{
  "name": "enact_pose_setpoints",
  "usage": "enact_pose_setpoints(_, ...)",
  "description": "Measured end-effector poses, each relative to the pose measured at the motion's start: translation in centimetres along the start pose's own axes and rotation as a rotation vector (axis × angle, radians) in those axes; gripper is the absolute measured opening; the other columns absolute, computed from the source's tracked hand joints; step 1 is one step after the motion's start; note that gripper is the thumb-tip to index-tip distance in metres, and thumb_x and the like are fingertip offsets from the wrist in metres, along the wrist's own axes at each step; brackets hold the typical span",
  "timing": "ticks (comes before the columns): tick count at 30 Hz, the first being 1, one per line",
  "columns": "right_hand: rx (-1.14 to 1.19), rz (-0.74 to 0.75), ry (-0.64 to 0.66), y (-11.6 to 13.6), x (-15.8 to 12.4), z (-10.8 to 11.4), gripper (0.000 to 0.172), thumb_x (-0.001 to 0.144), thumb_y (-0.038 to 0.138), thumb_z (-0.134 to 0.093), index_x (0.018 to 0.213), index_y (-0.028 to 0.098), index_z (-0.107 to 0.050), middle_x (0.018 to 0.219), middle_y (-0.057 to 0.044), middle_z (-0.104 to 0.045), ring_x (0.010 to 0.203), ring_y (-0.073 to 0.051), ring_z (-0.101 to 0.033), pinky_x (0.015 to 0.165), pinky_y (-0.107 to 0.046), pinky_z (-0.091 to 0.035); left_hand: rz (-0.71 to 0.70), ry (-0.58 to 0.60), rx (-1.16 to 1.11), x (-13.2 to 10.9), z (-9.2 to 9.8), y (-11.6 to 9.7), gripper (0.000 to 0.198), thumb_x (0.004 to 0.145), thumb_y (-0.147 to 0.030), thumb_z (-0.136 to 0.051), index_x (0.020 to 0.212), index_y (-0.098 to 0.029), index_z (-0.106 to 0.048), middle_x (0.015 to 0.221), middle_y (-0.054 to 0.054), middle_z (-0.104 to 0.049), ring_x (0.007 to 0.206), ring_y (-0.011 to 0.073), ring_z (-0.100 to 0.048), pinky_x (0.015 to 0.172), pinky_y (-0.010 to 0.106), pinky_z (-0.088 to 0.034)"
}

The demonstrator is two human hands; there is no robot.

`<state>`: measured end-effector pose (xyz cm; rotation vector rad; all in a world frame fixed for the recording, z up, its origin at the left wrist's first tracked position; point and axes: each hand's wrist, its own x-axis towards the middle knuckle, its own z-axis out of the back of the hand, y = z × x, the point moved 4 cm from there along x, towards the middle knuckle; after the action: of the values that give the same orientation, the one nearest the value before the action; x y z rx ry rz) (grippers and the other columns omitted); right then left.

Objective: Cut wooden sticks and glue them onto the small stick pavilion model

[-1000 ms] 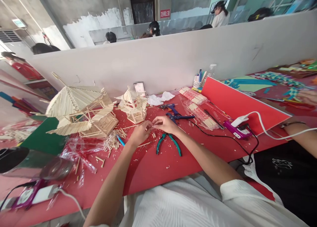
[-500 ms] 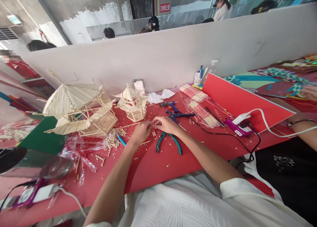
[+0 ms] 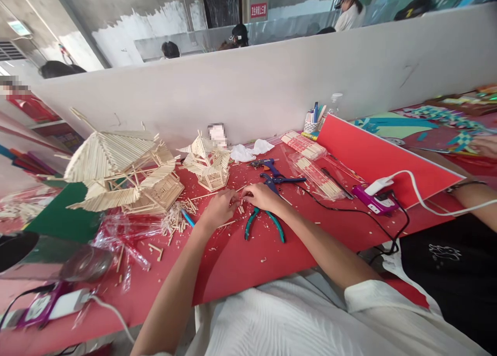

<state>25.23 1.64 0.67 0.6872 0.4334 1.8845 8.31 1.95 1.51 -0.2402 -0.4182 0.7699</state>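
Observation:
My left hand is over the red table, its fingers curled together. My right hand is close beside it, thumb and fingertips pinched. Whatever is between the fingers of either hand is too small to make out. Just below my right hand lie green-handled pliers, spread apart. Short stick pieces lie between the hands. Behind them stands a small tiered pavilion of wooden sticks. A larger stick pavilion leans at the left. Past my right hand rest a blue cutter and a blue glue gun.
Packs of chopsticks lie at the right, before a leaning red board. A purple power strip trails cables. Left are crumpled plastic, a clear container and a blue pen. A neighbour's arm reaches in.
My left hand has drawn slightly left, so a small gap shows between the two hands. My right hand has barely shifted, its fingers still pinched.

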Motion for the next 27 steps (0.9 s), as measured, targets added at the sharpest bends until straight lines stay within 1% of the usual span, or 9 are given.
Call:
enact_pose_setpoints(2,-0.021,0.011,0.004,0.0,0.0,0.0,0.013,0.086,0.012,-0.07,0.089,0.022,-0.078,0.093,-0.007,-0.079,0.087,-0.025,-0.074,0.079,-0.03,-0.052,-0.003,0.053,0.045,-0.3,0.1,-0.1,0.009,0.088,-0.023,-0.065,0.096,-0.021,-0.064,0.096,0.007,-0.07,0.093,0.0248,-0.066,0.081,0.034,-0.051)
enact_pose_setpoints(6,-0.01,0.032,-0.006,-0.3,0.0,-0.1,0.018,0.088,0.011,-0.067,0.098,0.021,-0.077,0.101,-0.008,-0.079,0.094,-0.026,-0.074,0.082,-0.031,-0.052,0.002,0.152,0.08,-0.6,-0.3,-0.5,0.016,0.084,-0.033,-0.072,0.093,-0.022,-0.064,0.096,0.008,-0.069,0.092,0.0267,-0.066,0.079,0.035,-0.051)
enact_pose_setpoints(9,0.021,0.035,-0.001,-0.5,0.0,-0.3,0.023,0.088,0.009,-0.064,0.104,0.021,-0.075,0.102,-0.007,-0.079,0.094,-0.024,-0.074,0.082,-0.03,-0.052,0.001,0.17,0.068,-0.6,-0.6,-0.7,0.012,0.084,-0.029,-0.072,0.091,-0.023,-0.064,0.097,0.007,-0.07,0.094,0.0268,-0.066,0.081,0.035,-0.05)
enact_pose_setpoints(13,0.044,0.028,-0.002,-0.6,0.0,-0.2,0.025,0.087,0.006,-0.062,0.104,0.02,-0.074,0.101,-0.008,-0.078,0.092,-0.024,-0.074,0.081,-0.03,-0.053,-0.003,0.175,0.06,-0.7,-0.6,-0.8,0.007,0.085,-0.026,-0.069,0.089,-0.023,-0.065,0.096,0.007,-0.07,0.092,0.0257,-0.067,0.081,0.034,-0.05)
enact_pose_setpoints(15,0.077,0.019,-0.01,-0.4,0.0,0.0,0.025,0.086,0.006,-0.063,0.103,0.02,-0.074,0.1,-0.008,-0.078,0.09,-0.023,-0.074,0.08,-0.03,-0.053,0.007,0.154,0.049,-0.6,-0.3,-0.6,0.005,0.085,-0.024,-0.068,0.089,-0.022,-0.064,0.095,0.008,-0.07,0.091,0.0253,-0.067,0.079,0.033,-0.05)
enact_pose_setpoints(17,0.14,0.017,-0.02,-0.1,0.0,0.2,0.022,0.087,0.008,-0.063,0.102,0.02,-0.073,0.099,-0.007,-0.078,0.088,-0.022,-0.074,0.08,-0.03,-0.054,0.042,0.106,0.011,-0.5,0.1,-0.3,0.009,0.085,-0.021,-0.065,0.094,-0.022,-0.064,0.095,0.008,-0.071,0.087,0.0242,-0.067,0.076,0.033,-0.049)
enact_pose_setpoints(20,0.273,0.017,-0.021,0.8,-0.1,0.5,0.016,0.089,0.015,-0.064,0.103,0.021,-0.07,0.099,-0.005,-0.077,0.091,-0.02,-0.074,0.079,-0.028,-0.054,0.091,0.022,-0.136,-0.3,0.7,0.2,0.016,0.087,-0.017,-0.058,0.103,-0.02,-0.061,0.092,0.005,-0.072,0.082,0.0211,-0.067,0.072,0.031,-0.049)
enact_pose_setpoints(23,0.398,0.02,-0.019,1.6,-0.2,0.7,0.013,0.09,0.021,-0.065,0.103,0.021,-0.066,0.102,-0.005,-0.076,0.097,-0.019,-0.074,0.077,-0.026,-0.053,0.097,-0.053,-0.259,-0.1,1.3,0.3,0.017,0.088,-0.015,-0.055,0.102,-0.02,-0.063,0.092,0.004,-0.072,0.082,0.019,-0.067,0.074,0.029,-0.049)
enact_pose_setpoints(27,0.461,0.008,-0.058,1.8,-0.2,0.7,0.012,0.089,0.028,-0.068,0.099,0.021,-0.064,0.098,-0.004,-0.075,0.096,-0.021,-0.073,0.075,-0.027,-0.052,0.083,-0.157,-0.308,0.1,1.8,0.1,0.024,0.085,-0.011,-0.053,0.1,-0.019,-0.069,0.101,0.007,-0.073,0.089,0.019,-0.067,0.081,0.03,-0.05)
